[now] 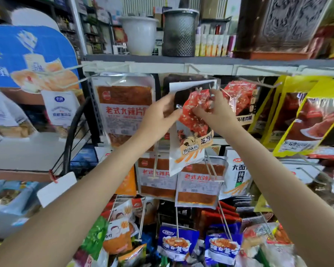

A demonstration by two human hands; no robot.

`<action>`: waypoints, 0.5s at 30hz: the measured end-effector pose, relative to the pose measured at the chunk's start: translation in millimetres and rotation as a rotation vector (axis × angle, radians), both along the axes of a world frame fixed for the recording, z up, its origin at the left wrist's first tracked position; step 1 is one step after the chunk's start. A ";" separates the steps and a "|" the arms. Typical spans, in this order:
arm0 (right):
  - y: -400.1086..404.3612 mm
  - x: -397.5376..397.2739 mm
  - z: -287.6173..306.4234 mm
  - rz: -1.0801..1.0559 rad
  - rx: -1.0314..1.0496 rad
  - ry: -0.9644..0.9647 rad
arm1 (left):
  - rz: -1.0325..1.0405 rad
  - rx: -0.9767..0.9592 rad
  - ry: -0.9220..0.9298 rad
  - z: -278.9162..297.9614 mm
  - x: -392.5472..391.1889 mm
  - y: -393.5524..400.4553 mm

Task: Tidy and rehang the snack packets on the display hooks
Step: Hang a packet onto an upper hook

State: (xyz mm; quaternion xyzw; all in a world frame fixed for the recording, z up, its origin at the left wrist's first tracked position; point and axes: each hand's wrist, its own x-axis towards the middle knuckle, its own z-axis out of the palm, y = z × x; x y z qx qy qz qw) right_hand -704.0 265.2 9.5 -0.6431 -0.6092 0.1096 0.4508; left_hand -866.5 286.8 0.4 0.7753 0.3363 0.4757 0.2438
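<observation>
1. Both bare arms reach up from the bottom corners toward the middle of a crowded shop display; the elbows are cut off by the lower edge.
2. The left hand (158, 116) pinches the left edge of a red-and-white snack packet (191, 132), with its thumb and fingers curled onto the crinkled foil.
3. The right hand (218, 112) grips the same packet's top right corner, its fingers closed on it. The fingertips are partly hidden behind the folded foil.
4. The packet is held in the air in front of the top row, just below a white wire hook (204, 74) that juts out from the shelf rail (201, 69). Whether its hole is on the hook cannot be made out, as the top is bunched and blurred.
5. The packet is glossy and creased. Its upper part is clear film showing red strips flecked with pale seeds, and its lower part is white with a cartoon figure.
6. Behind it hangs a dark packet (183, 81), mostly hidden, with a white upper edge showing.
7. To the left hangs a flat, silvery rectangular packet (124, 110) with an orange-red panel and red characters.
8. To the right hang yellow-edged packets (305, 120), cut off by the frame edge.
9. On the grey shelf above stand a white plastic pot (140, 35) and a dark mesh bin (179, 33), both soft in focus.
10. Below, blue packets (176, 241) hang on thin wire hooks, their print too blurred to read.
</observation>
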 end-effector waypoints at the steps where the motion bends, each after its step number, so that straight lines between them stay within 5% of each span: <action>1: 0.7 -0.1 -1.2 0.018 -0.010 0.038 | 0.019 0.073 0.015 2.9 -0.2 -2.2; 6: -18.6 9.0 4.9 0.232 -0.151 0.497 | 0.003 0.402 -0.010 19.0 0.8 -30.4; 10: -39.8 22.5 11.3 0.539 -0.229 0.639 | -0.040 0.646 -0.050 26.4 12.3 -65.9; 15: -56.9 47.4 5.0 0.427 -0.164 0.689 | -0.182 0.522 -0.053 20.8 35.7 -75.2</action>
